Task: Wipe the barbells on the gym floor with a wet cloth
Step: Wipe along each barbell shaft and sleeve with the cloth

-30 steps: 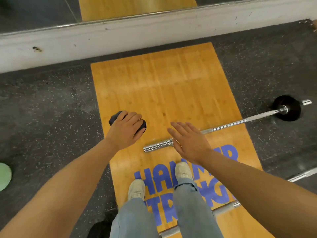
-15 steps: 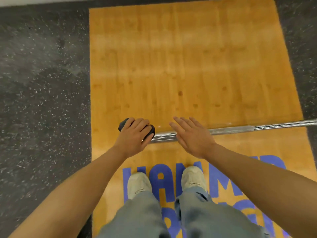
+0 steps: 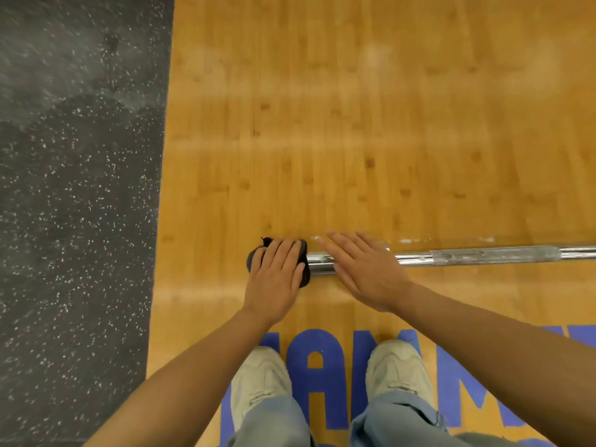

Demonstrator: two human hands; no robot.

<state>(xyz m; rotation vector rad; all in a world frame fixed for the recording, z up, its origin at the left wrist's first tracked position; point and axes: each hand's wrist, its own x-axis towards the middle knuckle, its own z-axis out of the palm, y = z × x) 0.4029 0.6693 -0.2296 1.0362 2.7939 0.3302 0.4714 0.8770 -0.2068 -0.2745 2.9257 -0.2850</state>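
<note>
Left hand [image 3: 274, 279] grips crumpled dark cloth [image 3: 303, 264] over smooth chrome barbell [image 3: 483, 255].

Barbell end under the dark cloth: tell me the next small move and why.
Probably slide the dark cloth rightward along the barbell. The left hand holds the cloth over the bar's left end, so the chrome to the right looks unwiped. The right hand lies flat-fingered over the bar in that path and should first shift right.
</note>
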